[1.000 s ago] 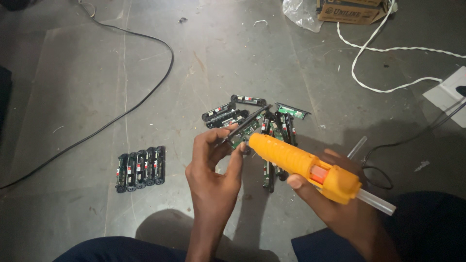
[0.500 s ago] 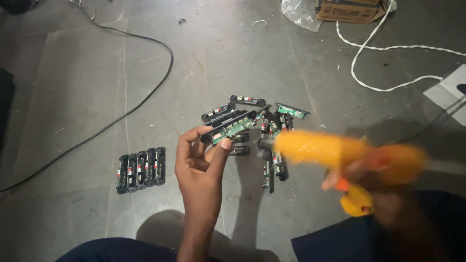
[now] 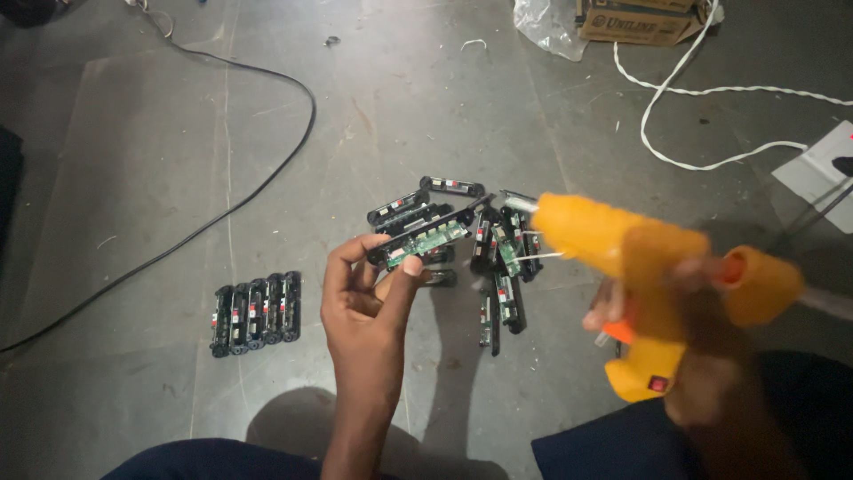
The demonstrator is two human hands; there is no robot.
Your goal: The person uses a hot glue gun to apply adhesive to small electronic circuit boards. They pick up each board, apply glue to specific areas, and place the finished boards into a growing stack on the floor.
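Note:
My left hand holds up a narrow black holder with a green circuit board between thumb and fingers. My right hand grips an orange glue gun, blurred, its nozzle pointing left and a hand's width away from the held board. Below and behind the board lies a loose pile of similar black circuit-board pieces on the grey floor. A neat row of several such pieces lies side by side to the left.
A black cable curves across the floor at the left. A white cord loops at the upper right near a cardboard box and a clear plastic bag. My dark-clad knees fill the bottom edge.
The glue gun has pulled away from the board to the right and tipped so its handle points down. My left hand has kept hold of the board, turning it slightly.

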